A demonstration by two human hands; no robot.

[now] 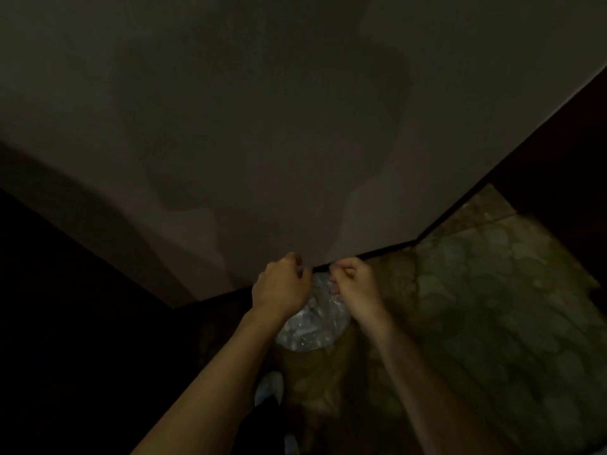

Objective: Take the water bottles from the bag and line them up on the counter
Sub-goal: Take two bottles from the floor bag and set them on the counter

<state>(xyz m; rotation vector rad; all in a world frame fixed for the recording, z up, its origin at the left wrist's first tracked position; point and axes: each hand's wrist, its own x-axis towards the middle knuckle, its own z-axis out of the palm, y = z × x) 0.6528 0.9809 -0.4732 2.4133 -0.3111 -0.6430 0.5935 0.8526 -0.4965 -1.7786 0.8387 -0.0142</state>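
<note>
The scene is very dim. A clear, crinkled plastic bag [312,326] sits on the floor below the edge of a large pale counter [262,126]. My left hand [279,287] and my right hand [353,284] are both pinched on the bag's top, close together, right at the counter's edge. The bag's contents show only as shiny, blurred shapes; I cannot make out separate bottles. No bottle stands on the counter where I can see it.
A mottled stone-patterned floor [492,307] spreads to the right. Dark cabinet fronts lie at the left and far right. A light shoe [269,387] shows on the floor just under my left forearm.
</note>
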